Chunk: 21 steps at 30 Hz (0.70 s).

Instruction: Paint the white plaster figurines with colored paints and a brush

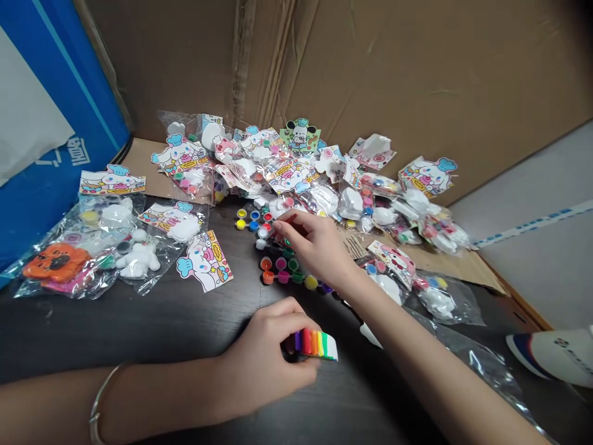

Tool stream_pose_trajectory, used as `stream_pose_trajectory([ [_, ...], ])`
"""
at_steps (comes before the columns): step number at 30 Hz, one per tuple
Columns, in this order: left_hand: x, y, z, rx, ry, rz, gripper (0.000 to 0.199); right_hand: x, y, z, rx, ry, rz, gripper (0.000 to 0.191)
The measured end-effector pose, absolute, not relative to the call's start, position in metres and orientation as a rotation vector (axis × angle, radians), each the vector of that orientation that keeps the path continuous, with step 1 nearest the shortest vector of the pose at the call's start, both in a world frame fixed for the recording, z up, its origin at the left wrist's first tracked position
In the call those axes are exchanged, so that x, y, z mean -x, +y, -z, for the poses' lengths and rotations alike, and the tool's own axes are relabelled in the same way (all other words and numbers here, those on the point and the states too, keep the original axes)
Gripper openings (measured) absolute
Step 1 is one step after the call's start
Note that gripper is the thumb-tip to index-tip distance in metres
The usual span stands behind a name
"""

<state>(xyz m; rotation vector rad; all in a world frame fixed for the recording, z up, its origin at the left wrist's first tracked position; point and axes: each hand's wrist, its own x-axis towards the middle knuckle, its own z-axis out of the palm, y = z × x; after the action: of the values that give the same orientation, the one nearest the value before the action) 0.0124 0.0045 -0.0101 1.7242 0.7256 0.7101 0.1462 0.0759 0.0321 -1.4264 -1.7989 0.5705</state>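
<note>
Low over the dark table, my left hand [273, 352] is closed around a small white piece with painted stripes [315, 343]. Purple, red, orange, yellow and green bands run across it, and its right end is white. Farther off, my right hand [312, 244] reaches over the paint pots [254, 226] with thumb and fingers pinched. Whatever is in that pinch is hidden or too small to name. A second row of open pots [283, 277] with orange, pink, green and yellow paint lies just under the right wrist, partly covered by it.
Clear packets of white figures and paints [296, 176] are heaped at the back against cardboard [393, 74]. At left lie more packets, an orange figure [58, 269] and a loose printed card [205, 262]. A paper cup [556, 355] lies at right; a blue box [46, 154] stands left.
</note>
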Motion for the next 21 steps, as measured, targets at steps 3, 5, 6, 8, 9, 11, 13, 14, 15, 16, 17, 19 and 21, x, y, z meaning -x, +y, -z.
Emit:
stream_pose_trajectory([
  [3,-0.013,0.004,0.01,-1.705,0.741,-0.714,0.019,-0.143,0.086,-0.03,1.448,-1.8,-0.571,0.02],
  [5,-0.013,0.005,0.01,-1.696,0.753,-0.713,0.019,-0.14,0.092,-0.031,1.473,-1.809,-0.555,0.02],
  [6,-0.013,0.005,0.01,-1.696,0.759,-0.713,0.019,-0.138,0.095,-0.031,1.491,-1.826,-0.552,0.02],
  [8,-0.013,0.005,0.009,-1.705,0.766,-0.719,0.02,-0.132,0.102,-0.032,1.525,-1.87,-0.552,0.019],
  [9,-0.013,0.005,0.009,-1.71,0.767,-0.724,0.02,-0.129,0.106,-0.032,1.536,-1.891,-0.552,0.018],
  [11,-0.013,0.004,0.01,-1.717,0.765,-0.728,0.02,-0.122,0.113,-0.031,1.544,-1.922,-0.551,0.017],
  [13,-0.013,0.004,0.01,-1.72,0.764,-0.725,0.02,-0.117,0.12,-0.029,1.555,-1.945,-0.544,0.017],
  [14,-0.013,0.004,0.011,-1.721,0.765,-0.723,0.02,-0.115,0.123,-0.028,1.566,-1.955,-0.539,0.017],
  [15,-0.012,0.004,0.011,-1.723,0.765,-0.724,0.02,-0.113,0.125,-0.027,1.578,-1.964,-0.531,0.017],
  [16,-0.012,0.004,0.011,-1.725,0.765,-0.727,0.021,-0.112,0.126,-0.026,1.589,-1.972,-0.523,0.017],
  [17,-0.012,0.004,0.011,-1.725,0.766,-0.731,0.021,-0.112,0.127,-0.024,1.596,-1.978,-0.517,0.016],
  [19,-0.012,0.004,0.012,-1.727,0.764,-0.739,0.021,-0.111,0.128,-0.022,1.601,-1.985,-0.512,0.016],
  [21,-0.012,0.004,0.012,-1.726,0.761,-0.745,0.021,-0.11,0.128,-0.021,1.593,-1.978,-0.512,0.015],
])
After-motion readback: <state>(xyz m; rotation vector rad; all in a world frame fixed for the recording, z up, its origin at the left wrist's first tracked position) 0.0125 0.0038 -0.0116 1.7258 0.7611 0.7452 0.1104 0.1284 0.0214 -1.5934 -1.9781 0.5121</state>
